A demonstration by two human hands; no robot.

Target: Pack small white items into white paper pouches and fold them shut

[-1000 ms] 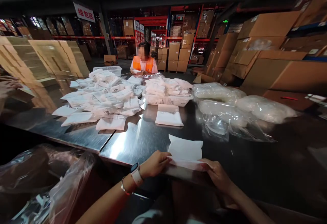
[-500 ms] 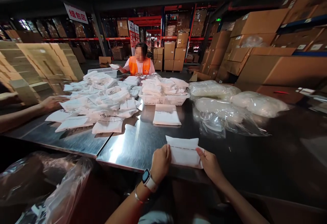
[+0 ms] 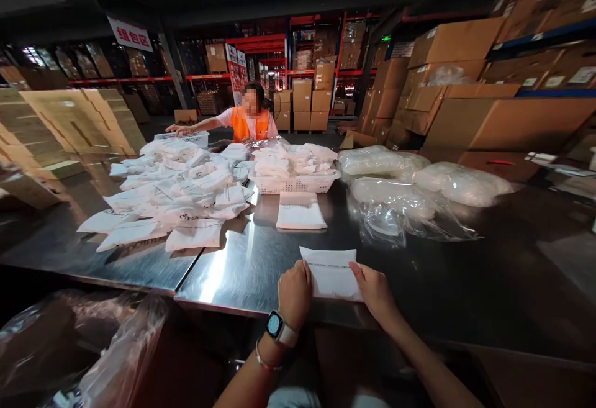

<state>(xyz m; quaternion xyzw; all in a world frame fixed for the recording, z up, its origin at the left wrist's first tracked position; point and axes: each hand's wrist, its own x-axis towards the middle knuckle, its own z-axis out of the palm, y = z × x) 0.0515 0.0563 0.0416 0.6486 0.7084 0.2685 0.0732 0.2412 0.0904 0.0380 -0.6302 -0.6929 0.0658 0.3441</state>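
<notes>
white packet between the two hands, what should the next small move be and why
Probably ease the white packet forward: the left hand and right hand hold its opposite sides, and a flat white piece lies ahead, before the basket.

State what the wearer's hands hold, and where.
A flat white rectangular packet with a printed line: left hand grips its left edge, right hand its right edge.

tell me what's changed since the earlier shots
The white packet, its near edge lifted a second ago, now shows a printed line across it. The co-worker's hand has stretched out to the far basket, leftward in view. Another person's hand has left the white pile. Unchanged: the left hand and right hand hold the packet; the filled basket and clear bags stay put.
</notes>
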